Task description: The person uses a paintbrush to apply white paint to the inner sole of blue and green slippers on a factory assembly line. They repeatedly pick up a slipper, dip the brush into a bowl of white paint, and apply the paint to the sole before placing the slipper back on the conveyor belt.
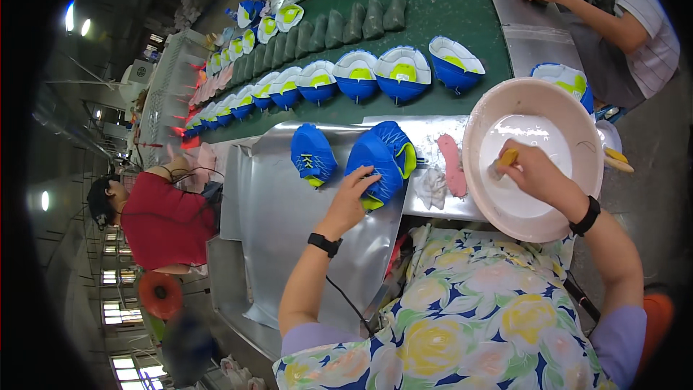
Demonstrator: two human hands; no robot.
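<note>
My left hand [355, 191] rests on the blue shoe upper [380, 162] with the yellow lining, fingers [368, 179] curled over its side so it stays put on the sheet-metal desk [274, 209]. That shoe lies just left of the big pink basin [534, 166], close enough that I need hardly reach. My right hand [533, 173] is inside the basin, fingers closed round a yellow-handled brush [503, 161] whose tip sits in the white liquid. A second blue upper [312, 155] waits just beyond the held shoe, further from the basin. A pink insole [452, 165] and a crumpled rag [433, 186] lie between shoe and basin. Behind the basin a row of blue uppers [346, 78] stands on the green belt [447, 7].
</note>
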